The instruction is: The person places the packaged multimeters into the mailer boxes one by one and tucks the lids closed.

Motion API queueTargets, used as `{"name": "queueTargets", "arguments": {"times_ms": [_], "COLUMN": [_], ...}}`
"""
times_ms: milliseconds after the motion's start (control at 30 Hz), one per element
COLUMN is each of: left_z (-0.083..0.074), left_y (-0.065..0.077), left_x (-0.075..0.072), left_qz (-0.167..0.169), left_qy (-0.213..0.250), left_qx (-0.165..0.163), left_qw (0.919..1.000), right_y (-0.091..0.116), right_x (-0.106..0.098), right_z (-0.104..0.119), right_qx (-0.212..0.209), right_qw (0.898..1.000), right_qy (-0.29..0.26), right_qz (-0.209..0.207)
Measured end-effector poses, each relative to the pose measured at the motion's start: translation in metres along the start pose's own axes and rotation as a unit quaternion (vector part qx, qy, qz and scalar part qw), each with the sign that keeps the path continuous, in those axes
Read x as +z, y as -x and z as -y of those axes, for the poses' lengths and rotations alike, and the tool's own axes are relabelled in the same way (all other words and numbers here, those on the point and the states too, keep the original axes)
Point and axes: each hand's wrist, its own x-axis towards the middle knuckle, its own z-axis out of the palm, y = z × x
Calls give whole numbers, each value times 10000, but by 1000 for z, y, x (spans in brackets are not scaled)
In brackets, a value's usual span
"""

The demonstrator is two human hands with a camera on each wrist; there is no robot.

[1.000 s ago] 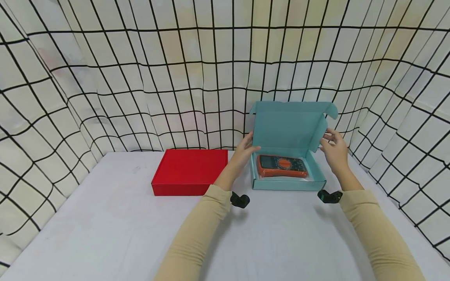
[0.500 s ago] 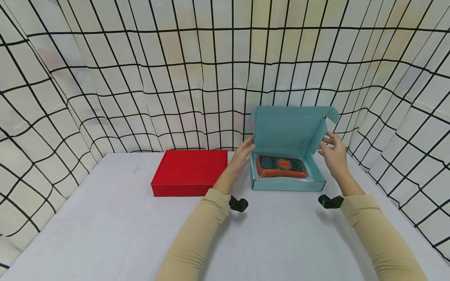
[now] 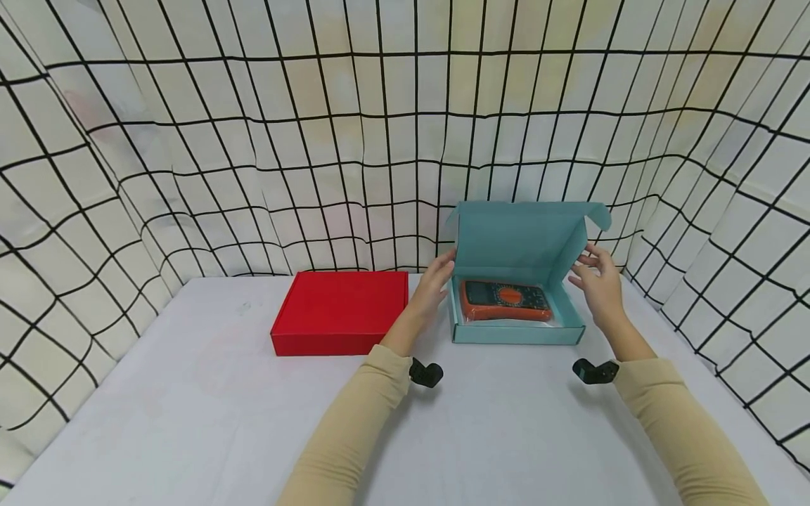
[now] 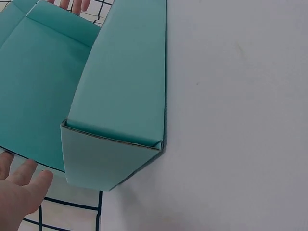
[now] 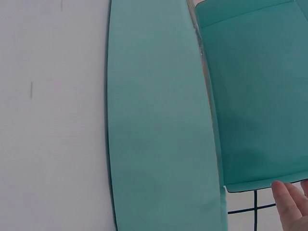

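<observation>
A teal cardboard mailer box [image 3: 519, 334] stands on the table with its lid [image 3: 515, 239] raised and leaning forward. Inside lies a multimeter [image 3: 506, 300], orange and black with a round orange dial, in clear plastic. My left hand [image 3: 430, 284] is at the lid's left edge, fingers extended and thumb apart from it; the left wrist view shows the fingertips [image 4: 29, 168] along that edge. On the other side, my right hand [image 3: 600, 284] has its fingertips right at the lid's right side flap, loosely bent. The right wrist view shows the fingertips [image 5: 284, 192] under the lid's edge.
A closed red box [image 3: 344, 306] sits left of the teal one, partly behind the left forearm. White cloth covers the table [image 3: 190, 407]. A white curtain [image 3: 285, 140] with a black grid surrounds the back and sides. Each wrist carries a small black camera [image 3: 426, 374].
The lid has tipped forward and its top edge has come lower. Both hands have followed it slightly down, and the left thumb has come away from the lid's inner side.
</observation>
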Motion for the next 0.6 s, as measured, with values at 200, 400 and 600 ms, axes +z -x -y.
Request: {"name": "queueTargets", "arguments": {"times_ms": [200, 400, 600], "left_z": [3, 2, 1], "left_y": [0, 2, 3], "left_x": [-1, 0, 0], "left_qz": [-48, -68, 23], "left_qy": [-48, -77, -63], "left_qx": [-36, -53, -61], "left_qw": [10000, 9999, 10000], "right_y": [2, 5, 6], "right_x": [-3, -8, -11], "right_z": [-5, -8, -9], "right_qx": [-60, -192, -197], "right_qw": [10000, 9992, 9980], "right_qy": [-2, -205, -431], "right_qz": [77, 276, 413]}}
